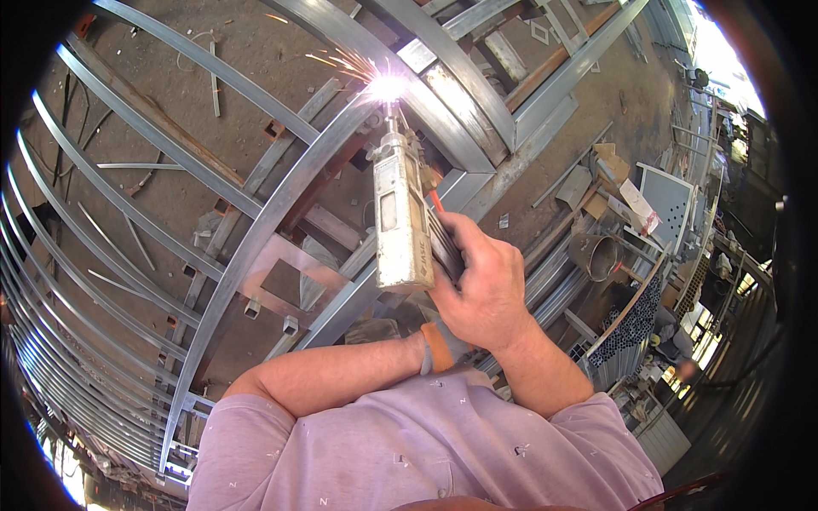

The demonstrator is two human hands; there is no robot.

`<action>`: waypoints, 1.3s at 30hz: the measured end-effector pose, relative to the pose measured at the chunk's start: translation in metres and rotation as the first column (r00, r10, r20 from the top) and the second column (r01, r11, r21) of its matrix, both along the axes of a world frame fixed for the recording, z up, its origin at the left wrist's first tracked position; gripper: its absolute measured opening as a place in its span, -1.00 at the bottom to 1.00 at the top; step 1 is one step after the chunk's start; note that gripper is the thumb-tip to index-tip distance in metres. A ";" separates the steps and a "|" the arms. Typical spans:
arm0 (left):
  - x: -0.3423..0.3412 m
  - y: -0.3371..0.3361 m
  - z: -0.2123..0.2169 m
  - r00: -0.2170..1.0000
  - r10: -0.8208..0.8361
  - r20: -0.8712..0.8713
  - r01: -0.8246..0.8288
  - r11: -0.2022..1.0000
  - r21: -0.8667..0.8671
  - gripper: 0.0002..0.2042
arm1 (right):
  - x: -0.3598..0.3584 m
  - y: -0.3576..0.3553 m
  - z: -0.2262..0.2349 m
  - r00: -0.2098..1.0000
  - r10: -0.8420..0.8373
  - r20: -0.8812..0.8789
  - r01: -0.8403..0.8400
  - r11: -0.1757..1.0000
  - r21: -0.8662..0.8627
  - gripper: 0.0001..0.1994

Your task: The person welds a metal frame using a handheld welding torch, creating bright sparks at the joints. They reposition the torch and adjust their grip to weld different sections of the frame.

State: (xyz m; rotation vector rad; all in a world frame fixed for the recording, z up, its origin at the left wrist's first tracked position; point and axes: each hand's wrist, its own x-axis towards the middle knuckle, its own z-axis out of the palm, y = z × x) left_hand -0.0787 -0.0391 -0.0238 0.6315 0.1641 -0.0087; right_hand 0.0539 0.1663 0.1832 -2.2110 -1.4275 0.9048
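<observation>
A handheld welding gun (399,221) with a boxy, scuffed white body points away from me in the head view. My right hand (487,285), bare, is wrapped round its dark handle. At the gun's nozzle burns a white-violet glare, and orange sparks fly to the upper left. The glare lies where a curved metal rail (281,196) meets a wide metal beam (443,119); the exact joint is washed out. My left arm crosses in front of my chest. My left hand (440,347) wears an orange and grey glove, and its fingers are hidden behind my right wrist.
Several curved metal bars (145,213) run across the left side. Metal tubes (545,289) lie to the right, near a bucket (594,254), cardboard scraps (609,166) and a perforated panel (665,204). Offcuts lie scattered on the dirty floor (170,102).
</observation>
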 end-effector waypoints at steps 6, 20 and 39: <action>0.002 -0.001 0.003 0.998 0.053 0.037 -0.050 0.996 -0.077 -0.78 | -0.001 -0.001 0.001 1.000 -0.001 0.008 0.001 1.000 -0.003 -0.51; -0.006 0.081 0.067 0.996 0.002 0.084 0.000 0.999 -0.034 -0.78 | -0.003 -0.015 -0.003 0.998 0.027 0.050 -0.025 0.999 -0.024 -0.48; 0.004 0.029 0.017 0.979 0.152 0.136 -0.199 0.856 0.478 -0.77 | 0.006 0.014 -0.007 0.997 0.069 -0.027 -0.067 0.995 0.076 -0.48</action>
